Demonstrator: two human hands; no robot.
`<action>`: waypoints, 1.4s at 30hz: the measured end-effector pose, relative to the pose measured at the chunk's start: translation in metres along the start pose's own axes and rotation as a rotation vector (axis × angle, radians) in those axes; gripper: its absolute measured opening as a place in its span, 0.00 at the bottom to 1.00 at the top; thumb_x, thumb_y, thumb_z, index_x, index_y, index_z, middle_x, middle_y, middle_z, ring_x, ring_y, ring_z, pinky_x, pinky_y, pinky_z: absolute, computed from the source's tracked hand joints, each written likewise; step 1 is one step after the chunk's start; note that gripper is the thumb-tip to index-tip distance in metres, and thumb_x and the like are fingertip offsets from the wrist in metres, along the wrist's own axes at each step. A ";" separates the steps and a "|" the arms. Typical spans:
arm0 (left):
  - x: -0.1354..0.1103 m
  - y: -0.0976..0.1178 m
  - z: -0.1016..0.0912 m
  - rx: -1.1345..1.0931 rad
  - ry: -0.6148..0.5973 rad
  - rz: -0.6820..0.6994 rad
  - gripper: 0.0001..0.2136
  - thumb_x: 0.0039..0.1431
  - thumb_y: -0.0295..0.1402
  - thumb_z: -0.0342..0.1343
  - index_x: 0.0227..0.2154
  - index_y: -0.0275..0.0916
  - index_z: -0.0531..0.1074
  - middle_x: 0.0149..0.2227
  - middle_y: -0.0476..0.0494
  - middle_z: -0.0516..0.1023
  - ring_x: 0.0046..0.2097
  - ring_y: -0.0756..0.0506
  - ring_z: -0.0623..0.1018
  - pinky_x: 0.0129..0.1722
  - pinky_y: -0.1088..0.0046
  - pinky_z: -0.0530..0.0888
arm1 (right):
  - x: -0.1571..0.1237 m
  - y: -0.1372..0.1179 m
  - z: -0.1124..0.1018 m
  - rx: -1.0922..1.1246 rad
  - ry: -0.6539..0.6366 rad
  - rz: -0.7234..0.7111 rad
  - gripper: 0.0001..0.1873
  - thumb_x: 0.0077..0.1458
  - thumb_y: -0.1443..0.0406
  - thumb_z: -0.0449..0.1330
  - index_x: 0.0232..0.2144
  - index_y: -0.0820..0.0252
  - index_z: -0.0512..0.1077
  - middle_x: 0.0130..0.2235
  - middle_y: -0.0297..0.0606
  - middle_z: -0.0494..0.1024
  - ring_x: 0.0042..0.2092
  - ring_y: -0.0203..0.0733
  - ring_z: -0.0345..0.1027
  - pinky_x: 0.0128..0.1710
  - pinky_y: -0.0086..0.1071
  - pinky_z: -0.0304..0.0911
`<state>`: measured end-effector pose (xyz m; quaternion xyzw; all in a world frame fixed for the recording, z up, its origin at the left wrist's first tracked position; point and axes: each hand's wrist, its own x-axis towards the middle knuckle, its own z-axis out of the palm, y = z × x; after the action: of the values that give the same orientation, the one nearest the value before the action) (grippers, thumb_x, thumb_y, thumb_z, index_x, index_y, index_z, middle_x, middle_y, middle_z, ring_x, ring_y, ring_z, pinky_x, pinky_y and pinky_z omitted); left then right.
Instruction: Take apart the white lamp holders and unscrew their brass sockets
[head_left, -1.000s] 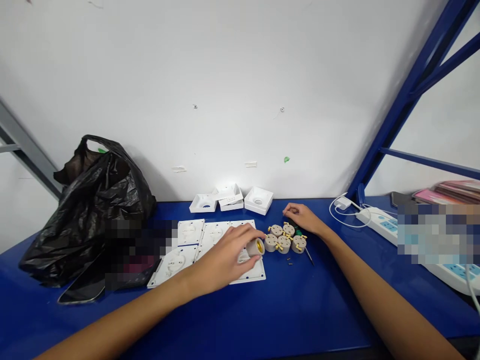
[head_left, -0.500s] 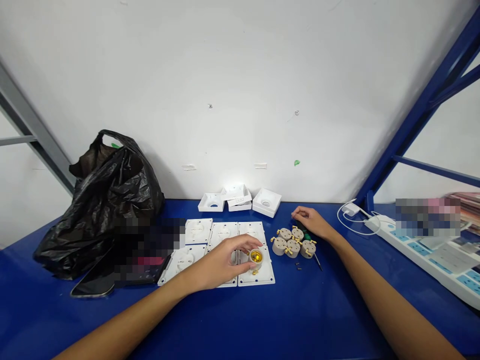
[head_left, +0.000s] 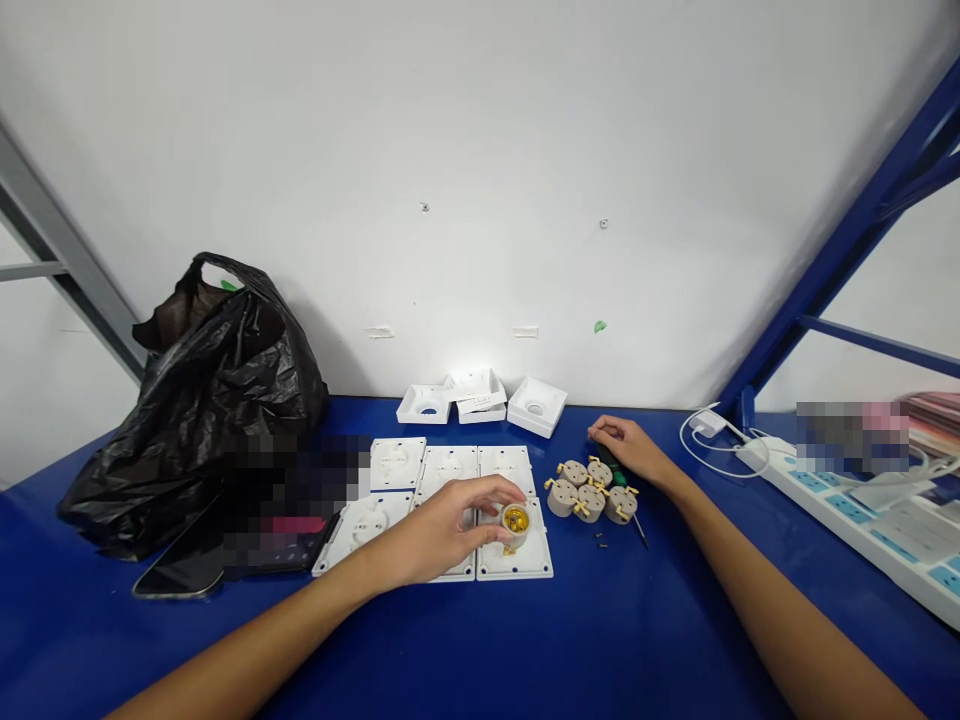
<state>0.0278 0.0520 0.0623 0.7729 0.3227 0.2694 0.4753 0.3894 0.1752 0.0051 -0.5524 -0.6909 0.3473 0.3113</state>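
Note:
My left hand (head_left: 471, 520) curls its thumb and fingers around a round lamp socket (head_left: 516, 522). The socket's brass-lined opening faces up, and it sits over the front right white square base plate (head_left: 536, 560); whether it touches the plate I cannot tell. My right hand (head_left: 626, 445) is closed at the far end of a screwdriver (head_left: 616, 474) with a green handle, its shaft pointing toward me. Several more beige lamp sockets (head_left: 561, 498) with brass tabs stand grouped just left of the screwdriver, and small screws (head_left: 600, 541) lie in front of them.
Other white base plates (head_left: 394, 462) lie in rows under and beyond my left arm. White square covers (head_left: 535, 405) are by the wall. A black plastic bag (head_left: 217, 400) and a phone (head_left: 180, 560) are at left, a power strip (head_left: 847, 505) with a white cable at right.
The view has shifted slightly. The lamp socket in my left hand has tipped a little, so more of its brass inside shows. My right hand stays by the screwdriver handle.

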 end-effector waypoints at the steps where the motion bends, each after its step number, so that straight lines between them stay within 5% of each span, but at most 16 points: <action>1: 0.000 0.000 0.000 -0.001 0.001 0.000 0.13 0.65 0.32 0.63 0.51 0.45 0.78 0.55 0.44 0.81 0.56 0.42 0.80 0.62 0.58 0.72 | 0.000 0.000 0.000 0.002 0.003 0.000 0.19 0.69 0.57 0.64 0.58 0.58 0.74 0.59 0.45 0.77 0.54 0.50 0.77 0.52 0.49 0.76; 17: -0.001 -0.002 0.002 0.145 0.069 -0.026 0.15 0.62 0.39 0.69 0.50 0.45 0.79 0.51 0.45 0.83 0.49 0.42 0.80 0.54 0.61 0.76 | -0.003 -0.006 0.001 0.021 0.017 0.001 0.19 0.69 0.57 0.64 0.57 0.59 0.74 0.58 0.44 0.78 0.53 0.50 0.77 0.52 0.48 0.76; 23: -0.003 -0.003 0.008 0.218 0.082 0.092 0.16 0.64 0.37 0.70 0.52 0.45 0.77 0.51 0.44 0.83 0.52 0.41 0.81 0.58 0.61 0.75 | -0.008 -0.015 -0.001 0.027 0.080 -0.020 0.17 0.69 0.57 0.63 0.54 0.60 0.75 0.54 0.42 0.80 0.48 0.46 0.78 0.48 0.44 0.77; 26: -0.007 -0.001 0.008 0.288 0.024 0.153 0.19 0.69 0.33 0.65 0.61 0.49 0.74 0.57 0.43 0.80 0.57 0.41 0.79 0.61 0.60 0.74 | -0.013 -0.025 -0.005 0.019 0.165 -0.061 0.20 0.69 0.50 0.60 0.42 0.61 0.77 0.36 0.35 0.80 0.33 0.39 0.74 0.33 0.34 0.73; 29: -0.010 0.002 0.009 0.361 -0.011 0.217 0.18 0.71 0.32 0.63 0.61 0.49 0.74 0.57 0.43 0.80 0.58 0.41 0.78 0.61 0.61 0.74 | -0.020 -0.041 -0.011 -0.002 0.301 -0.135 0.30 0.66 0.39 0.55 0.30 0.57 0.74 0.21 0.28 0.65 0.22 0.37 0.59 0.22 0.33 0.57; 33: -0.012 0.005 0.014 0.429 -0.048 0.275 0.15 0.70 0.33 0.65 0.57 0.46 0.74 0.53 0.44 0.81 0.55 0.42 0.78 0.57 0.64 0.74 | -0.036 -0.067 -0.021 -0.078 0.465 -0.238 0.28 0.66 0.40 0.54 0.27 0.54 0.69 0.19 0.27 0.58 0.22 0.37 0.52 0.23 0.34 0.50; 42: -0.014 0.008 0.028 0.492 -0.068 0.264 0.21 0.63 0.31 0.71 0.56 0.45 0.73 0.49 0.47 0.78 0.48 0.42 0.78 0.51 0.68 0.72 | -0.078 -0.122 -0.031 -0.285 0.781 -0.511 0.21 0.70 0.54 0.55 0.24 0.52 0.62 0.21 0.28 0.59 0.24 0.38 0.53 0.28 0.36 0.53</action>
<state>0.0407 0.0234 0.0565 0.9091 0.2589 0.2162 0.2447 0.3633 0.0845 0.1189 -0.4914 -0.6766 -0.0714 0.5437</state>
